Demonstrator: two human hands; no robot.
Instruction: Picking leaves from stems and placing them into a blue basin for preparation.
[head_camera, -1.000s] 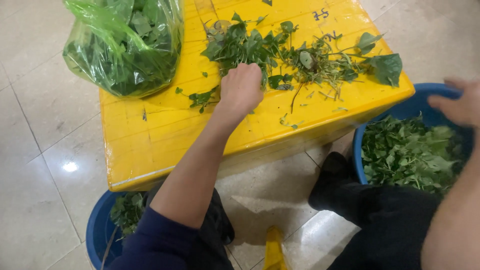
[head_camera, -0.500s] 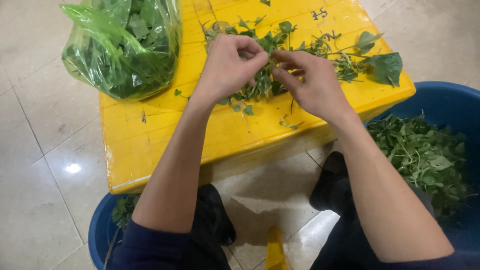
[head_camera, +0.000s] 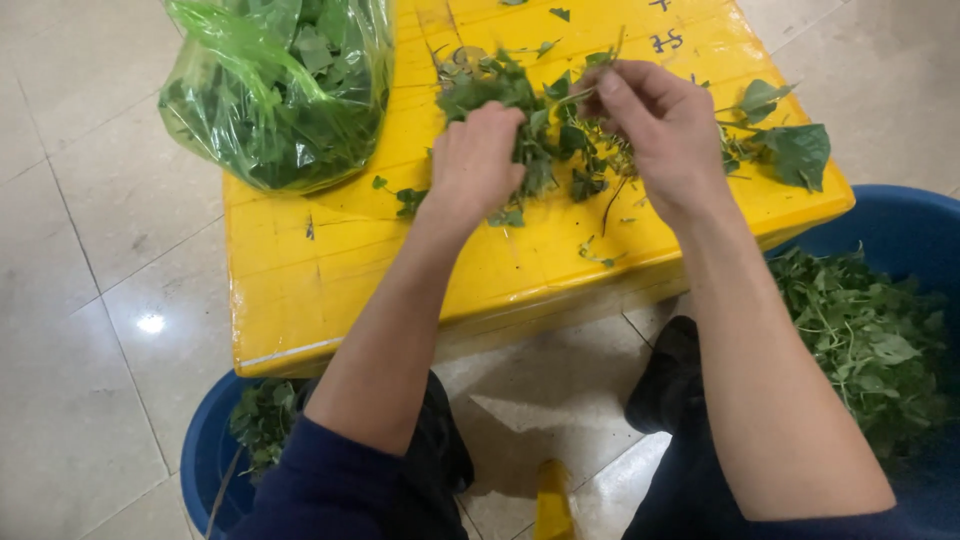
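Leafy green stems (head_camera: 545, 140) lie heaped on one yellow plastic crate (head_camera: 330, 270); left hand (head_camera: 478, 160) clenches a bunch, right hand (head_camera: 655, 125) pinches one stem. Two blue tubs (head_camera: 205, 460), one green bag (head_camera: 275, 90).

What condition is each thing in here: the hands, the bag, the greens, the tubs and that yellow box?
left hand: closed on a bunch of greens.
right hand: pinching a thin stem.
loose greens: scattered on the box top.
plastic bag: full of leaves, lying on the box.
yellow box: lid side up, littered with leaf scraps.
right blue tub: filled with greens.
left blue tub: partly hidden, some greens inside.
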